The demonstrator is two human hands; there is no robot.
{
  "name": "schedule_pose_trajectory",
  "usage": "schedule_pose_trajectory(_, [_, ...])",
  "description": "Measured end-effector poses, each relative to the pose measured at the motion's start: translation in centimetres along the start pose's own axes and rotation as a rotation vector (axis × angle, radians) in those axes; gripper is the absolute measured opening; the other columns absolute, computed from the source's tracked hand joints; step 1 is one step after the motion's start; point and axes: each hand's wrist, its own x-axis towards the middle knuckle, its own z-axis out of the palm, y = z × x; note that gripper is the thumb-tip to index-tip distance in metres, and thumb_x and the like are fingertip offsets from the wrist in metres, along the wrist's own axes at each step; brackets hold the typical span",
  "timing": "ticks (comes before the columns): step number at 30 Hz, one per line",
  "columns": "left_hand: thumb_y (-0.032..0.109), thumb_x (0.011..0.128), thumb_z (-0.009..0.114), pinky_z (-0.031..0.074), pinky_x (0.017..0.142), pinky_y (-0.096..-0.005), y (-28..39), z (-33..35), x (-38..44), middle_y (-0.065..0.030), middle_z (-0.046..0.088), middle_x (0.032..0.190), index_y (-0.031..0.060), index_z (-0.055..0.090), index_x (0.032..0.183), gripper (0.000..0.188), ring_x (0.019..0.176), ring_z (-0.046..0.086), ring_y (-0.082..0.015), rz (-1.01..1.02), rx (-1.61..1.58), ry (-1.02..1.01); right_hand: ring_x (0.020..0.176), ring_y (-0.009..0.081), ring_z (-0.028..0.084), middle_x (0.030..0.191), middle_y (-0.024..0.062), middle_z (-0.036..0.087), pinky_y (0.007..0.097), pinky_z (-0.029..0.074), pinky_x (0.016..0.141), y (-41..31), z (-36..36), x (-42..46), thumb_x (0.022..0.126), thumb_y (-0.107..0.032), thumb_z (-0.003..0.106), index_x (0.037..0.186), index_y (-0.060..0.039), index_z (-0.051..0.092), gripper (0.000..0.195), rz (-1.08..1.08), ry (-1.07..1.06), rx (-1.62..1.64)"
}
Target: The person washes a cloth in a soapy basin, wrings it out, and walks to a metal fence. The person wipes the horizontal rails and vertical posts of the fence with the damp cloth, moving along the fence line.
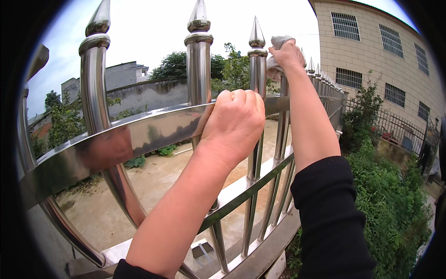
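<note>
A polished stainless steel fence stands before me, its round posts topped with pointed finials. My left hand is closed over the wide upper rail of this fence, between two posts. Farther right and higher, my right hand grips a grey cloth around the top of another post; the cloth covers that post's finial. Part of the cloth hangs below the fingers on the left side. The lower rail runs beneath my forearms.
Green bushes grow along the right side, below a tiled building with barred windows. Behind the fence lie a concrete yard and a grey wall. A dustpan-like object is on the ground beyond the bars.
</note>
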Motion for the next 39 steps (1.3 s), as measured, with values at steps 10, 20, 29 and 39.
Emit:
schedule_pose_trajectory(10, [0.005, 0.070, 0.058, 0.038, 0.062, -0.0271, 0.5, -0.1, 0.5, -0.0027, 0.054, 0.078, -0.0002, 0.059, 0.104, 0.034, 0.076, 0.054, -0.0155, 0.005, -0.003, -0.002, 0.093, 0.0235, 0.063, 0.096, 0.0130, 0.067, 0.0330, 0.046, 0.083, 8.4, 4.2, -0.4, 0.073, -0.057, 0.066, 0.103, -0.0044, 0.068, 0.061, -0.036, -0.088, 0.845])
schedule_pose_trajectory(20, [0.009, 0.073, 0.058, 0.039, 0.064, -0.0271, 0.1, 0.3, 0.0, -0.0023, 0.054, 0.075, 0.0062, 0.056, 0.087, 0.015, 0.075, 0.056, -0.0158, 0.022, -0.005, 0.053, 0.091, 0.0281, 0.061, 0.098, 0.0114, 0.066, 0.0357, 0.046, 0.080, 12.0, -0.3, -7.2, 0.083, -0.034, 0.060, 0.107, -0.0059, 0.062, 0.037, -0.276, -0.134, 0.270])
schedule_pose_trajectory(29, [0.007, 0.069, 0.059, 0.039, 0.065, -0.0275, -0.2, 0.0, -0.2, -0.0018, 0.054, 0.074, 0.0095, 0.054, 0.079, 0.012, 0.076, 0.056, -0.0160, 0.022, -0.015, 0.107, 0.104, 0.0380, 0.055, 0.111, 0.0225, 0.058, 0.0418, 0.043, 0.088, 20.3, 1.2, -6.3, 0.079, -0.030, 0.067, 0.105, -0.0012, 0.061, 0.039, 0.065, 0.217, 0.494])
schedule_pose_trajectory(39, [0.014, 0.077, 0.061, 0.040, 0.068, -0.0294, -0.1, 0.1, -0.2, -0.0040, 0.057, 0.085, 0.0035, 0.056, 0.102, 0.028, 0.081, 0.056, -0.0171, 0.006, 0.005, -0.021, 0.116, 0.0305, 0.043, 0.122, 0.0151, 0.051, 0.0376, 0.026, 0.103, 5.5, 4.4, -18.5, 0.096, -0.030, 0.042, 0.120, -0.0019, 0.051, 0.038, -0.255, 0.264, 0.854])
